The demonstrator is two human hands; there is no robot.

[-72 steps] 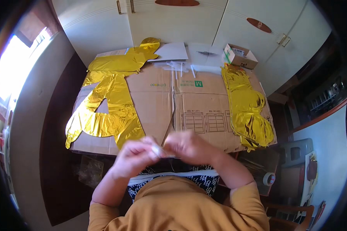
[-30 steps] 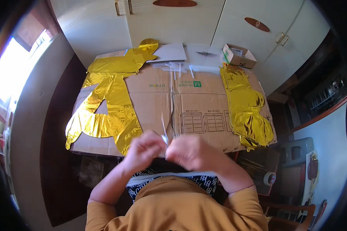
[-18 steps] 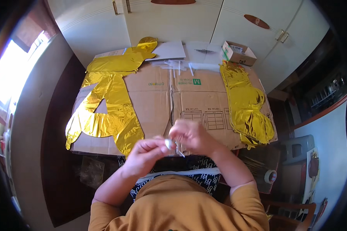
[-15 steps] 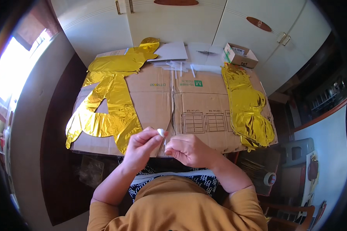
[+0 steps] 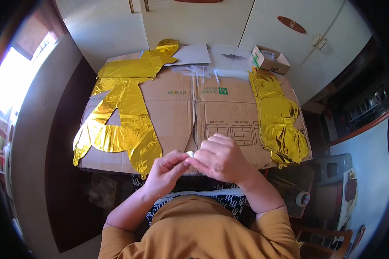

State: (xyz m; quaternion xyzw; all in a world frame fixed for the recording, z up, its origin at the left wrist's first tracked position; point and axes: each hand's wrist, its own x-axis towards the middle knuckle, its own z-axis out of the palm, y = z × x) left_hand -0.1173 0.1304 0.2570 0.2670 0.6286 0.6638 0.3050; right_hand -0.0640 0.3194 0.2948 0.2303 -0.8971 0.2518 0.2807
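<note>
Over the near edge of the cardboard, my two hands meet. My left hand (image 5: 166, 172) is closed, with a small white rounded object (image 5: 190, 154) pinched at its fingertips; its kind is too small to tell. Curled like a fist, my right hand (image 5: 218, 159) presses against that object from the right, and whatever its fingers grip is hidden. To the left lies a flat gold foil balloon (image 5: 138, 129) shaped like a letter A, its lower corner close to my left hand. A stack of flat gold foil balloons (image 5: 281, 123) lies on the right.
Flattened cardboard (image 5: 168, 112) covers the table. At the back are another gold foil balloon (image 5: 127, 69), white sheets (image 5: 192, 56), thin clear straws (image 5: 203, 74) and a small open box (image 5: 270, 64). A tape roll (image 5: 302, 199) sits low at the right, beside a grey stool (image 5: 333, 169).
My right hand has risen and turned, coming up against the white object. My left hand has shifted slightly right and lower, still pinching it.
</note>
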